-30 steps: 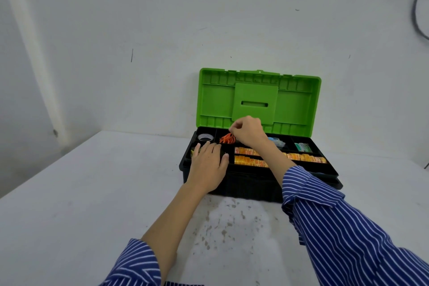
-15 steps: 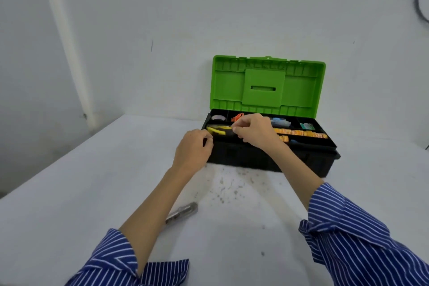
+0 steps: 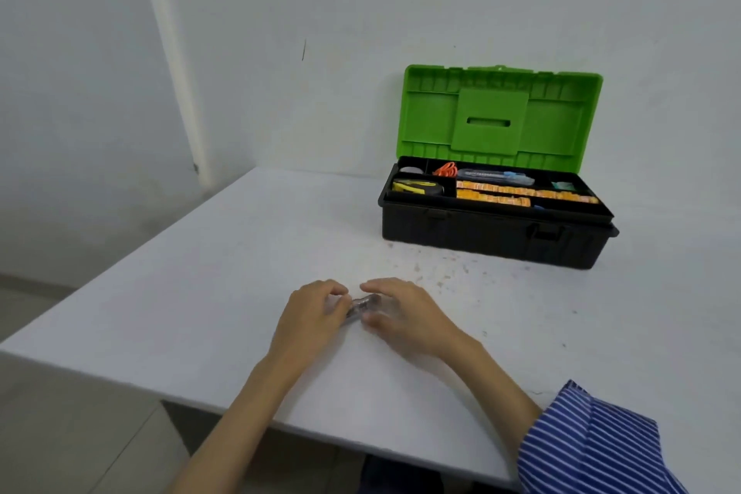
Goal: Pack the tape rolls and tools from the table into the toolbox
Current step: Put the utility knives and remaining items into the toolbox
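Note:
A black toolbox (image 3: 481, 237) with its green lid (image 3: 497, 116) raised stands at the table's back right. Its top tray holds a tape roll (image 3: 409, 171), a yellow tape measure (image 3: 415, 187), orange items (image 3: 446, 170), a clear blue tool (image 3: 497, 176) and orange strips (image 3: 521, 192). A small grey, partly clear tool (image 3: 363, 306) lies on the white table (image 3: 200, 293) near the front. My left hand (image 3: 314, 315) and my right hand (image 3: 405, 317) are on either side of it, fingers curled onto its ends. Most of the tool is hidden by my fingers.
The table's left edge runs diagonally toward the wall corner, and its front edge lies just below my forearms. A stained patch (image 3: 441, 269) marks the tabletop in front of the toolbox. The wall stands close behind the box.
Both hands left the toolbox tray and came back toward me to the small grey tool on the table. The camera view pulled back and turned left.

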